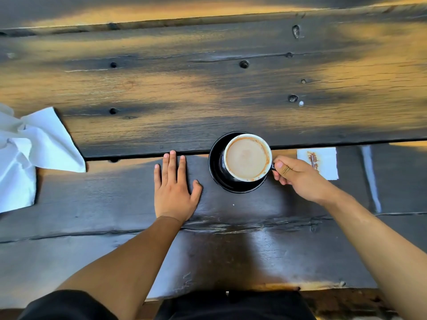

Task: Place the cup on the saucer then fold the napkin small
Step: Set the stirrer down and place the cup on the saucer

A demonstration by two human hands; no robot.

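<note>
The cup (pixel 247 157) sits on the saucer (pixel 216 168), its handle pinched by the right hand (pixel 298 175); the napkin (pixel 34 148) lies far left, nearer the left hand (pixel 174 188) (flat, fingers straight on the table (pixel 208 88)).

Desk (pixel 208 88) is dark, weathered wood with a slight sheen, cup (pixel 247 157) and saucer (pixel 216 167) look like glossy glazed ceramic, napkin (pixel 34 144) is soft crinkled white paper.

Warm amber light streaks across the far counter (pixel 208 84), cool grey sheen glaring off the near planks. A dark shadow pools at the bottom centre. Wide-angle bend curves the plank edges; the white napkin (pixel 34 148) looks soft at left.
</note>
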